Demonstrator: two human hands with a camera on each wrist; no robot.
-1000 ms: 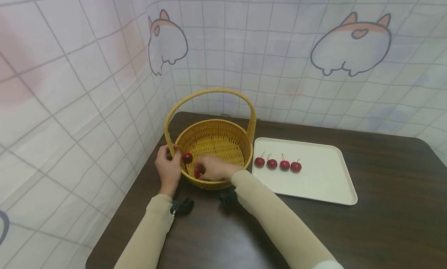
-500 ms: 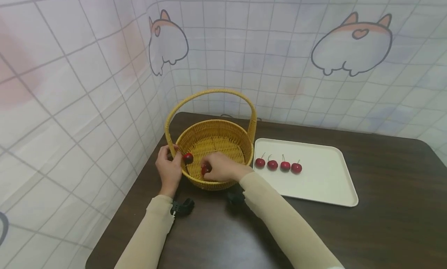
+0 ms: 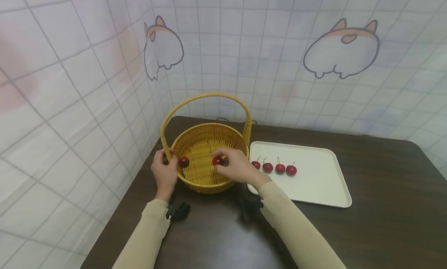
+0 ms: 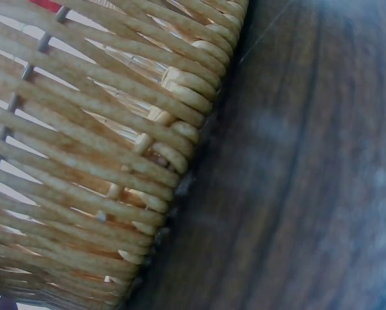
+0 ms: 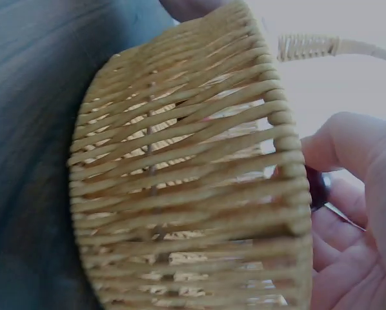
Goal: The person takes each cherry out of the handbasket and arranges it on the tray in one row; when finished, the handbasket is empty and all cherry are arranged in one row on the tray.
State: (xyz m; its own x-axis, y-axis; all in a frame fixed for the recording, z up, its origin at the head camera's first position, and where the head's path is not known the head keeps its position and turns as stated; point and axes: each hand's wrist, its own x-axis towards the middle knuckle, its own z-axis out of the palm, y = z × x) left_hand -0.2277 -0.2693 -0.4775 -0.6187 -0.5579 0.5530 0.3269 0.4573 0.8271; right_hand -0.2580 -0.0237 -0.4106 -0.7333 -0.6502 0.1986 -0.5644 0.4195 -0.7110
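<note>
My left hand [image 3: 165,176] grips the yellow wicker basket [image 3: 211,189] at its left rim, by the foot of the tall handle. One dark red cherry [image 3: 184,162] shows just inside the rim, close to those fingers. Over the basket's right half, my right hand [image 3: 241,167] pinches another cherry [image 3: 217,161] between thumb and fingers. From the right wrist, this hand [image 5: 354,213] shows behind the woven wall, the cherry [image 5: 318,187] partly hidden by the rim. The left wrist view shows mostly the basket's side [image 4: 96,129]; the left fingers are out of it.
A white tray [image 3: 317,183] lies right of the basket, several stemmed cherries [image 3: 280,168] in a row on it. The right forearm passes in front of its left corner. Dark wooden table [image 3: 384,214] surrounds both. A patterned cloth wall [image 3: 279,67] rises behind and to the left.
My right hand has moved right and up from the basket's lower left, carrying the cherry with it. The left hand keeps its place on the basket. The head view has shifted slightly.
</note>
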